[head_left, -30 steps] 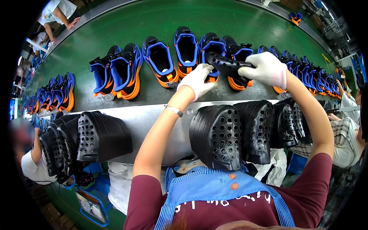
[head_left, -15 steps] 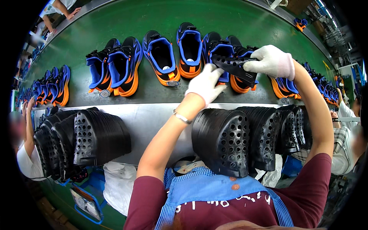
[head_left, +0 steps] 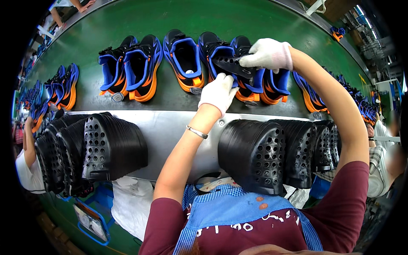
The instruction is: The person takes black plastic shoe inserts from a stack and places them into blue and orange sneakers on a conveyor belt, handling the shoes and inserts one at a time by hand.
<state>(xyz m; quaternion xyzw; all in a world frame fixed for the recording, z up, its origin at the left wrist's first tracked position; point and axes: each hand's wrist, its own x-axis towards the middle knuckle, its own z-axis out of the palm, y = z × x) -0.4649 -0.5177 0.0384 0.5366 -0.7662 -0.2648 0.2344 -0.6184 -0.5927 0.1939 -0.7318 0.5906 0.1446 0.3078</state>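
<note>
My right hand (head_left: 268, 54), in a white glove, grips a black perforated plastic shoe insert (head_left: 233, 66). The insert lies slanted over the opening of a black, blue and orange sneaker (head_left: 212, 44), its tip at the collar. At the heel of that shoe is my left hand (head_left: 217, 94), also gloved, its fingers bent against the collar and hiding the heel. Just left stands another sneaker (head_left: 182, 55) with its opening toward me. On the right, two more sneakers (head_left: 275, 83) are partly covered by my right hand.
A pair of sneakers (head_left: 141, 70) stands farther left on the green table (head_left: 161, 15). Along the metal ledge (head_left: 182, 140) nearer me sit nested stacks of black inserts, one left (head_left: 114, 146) and several right (head_left: 253, 148). Co-workers' arms (head_left: 29, 136) show at the edges.
Both hands have shifted left along the row. The insert has moved left with my right hand, from the sneakers farther right to the opening of the one beside my left hand.
</note>
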